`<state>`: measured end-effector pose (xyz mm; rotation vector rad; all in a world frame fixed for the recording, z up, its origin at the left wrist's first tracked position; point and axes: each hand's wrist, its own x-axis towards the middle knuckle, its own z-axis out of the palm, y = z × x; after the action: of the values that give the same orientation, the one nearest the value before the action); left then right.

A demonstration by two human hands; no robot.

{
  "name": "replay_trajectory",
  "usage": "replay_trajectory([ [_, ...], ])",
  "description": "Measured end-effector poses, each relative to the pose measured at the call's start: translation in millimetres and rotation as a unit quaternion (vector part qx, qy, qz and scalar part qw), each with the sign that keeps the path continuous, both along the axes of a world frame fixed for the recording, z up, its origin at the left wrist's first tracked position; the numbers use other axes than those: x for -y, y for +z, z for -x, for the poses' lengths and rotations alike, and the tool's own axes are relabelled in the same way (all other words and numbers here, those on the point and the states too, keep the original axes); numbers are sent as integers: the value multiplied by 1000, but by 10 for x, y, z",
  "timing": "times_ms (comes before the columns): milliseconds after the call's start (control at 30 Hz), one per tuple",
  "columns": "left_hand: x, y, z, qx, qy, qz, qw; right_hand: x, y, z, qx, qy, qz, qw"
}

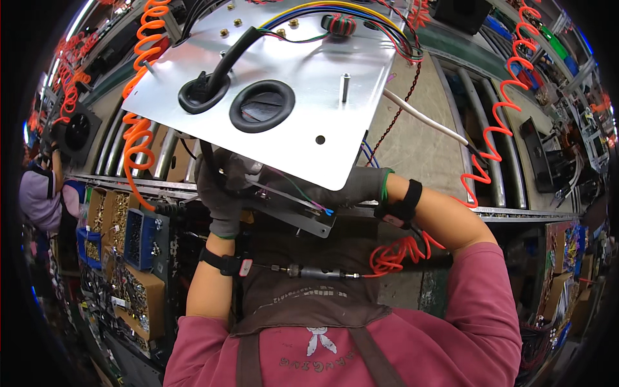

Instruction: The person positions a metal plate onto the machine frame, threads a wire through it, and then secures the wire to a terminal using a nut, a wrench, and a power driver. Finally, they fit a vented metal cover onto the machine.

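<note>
A shiny sheet-metal panel (303, 132) with rubber-rimmed holes stands tilted before me and covers part of both hands. My left hand (219, 193), in a grey glove, is closed at its lower left edge, by a black cable (207, 161) and a metal bracket (293, 213); what its fingers hold is hidden. From the right, my right hand (361, 186), also gloved, reaches behind the panel's lower corner, its fingers out of sight. Thin wires with a blue end (327, 211) hang by the bracket. A thick black cable (235, 58) passes through one panel hole.
A silver cylindrical tool (319, 273) on an orange coiled hose (393, 257) lies across in front of my apron. Bins of small fasteners (138, 238) stand at left. Roller conveyors (493, 142) flank the bench board (419, 116). Orange coils (138, 138) hang nearby. Another person (42, 190) is at far left.
</note>
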<state>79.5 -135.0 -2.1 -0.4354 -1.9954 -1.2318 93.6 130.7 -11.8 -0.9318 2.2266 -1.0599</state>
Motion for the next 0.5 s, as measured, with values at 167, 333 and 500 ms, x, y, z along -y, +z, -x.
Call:
replay_trajectory([
  [167, 28, 24, -30, -39, 27, 77, 996, -20, -24, 12, -53, 55, 84, 994],
  [333, 11, 16, -35, 3, 5, 40, 999, -13, 158, -104, 18, -39, 37, 998],
  [500, 32, -9, 6, 39, 3, 22, 999, -165, 680, -362, 37, -114, 79, 990],
])
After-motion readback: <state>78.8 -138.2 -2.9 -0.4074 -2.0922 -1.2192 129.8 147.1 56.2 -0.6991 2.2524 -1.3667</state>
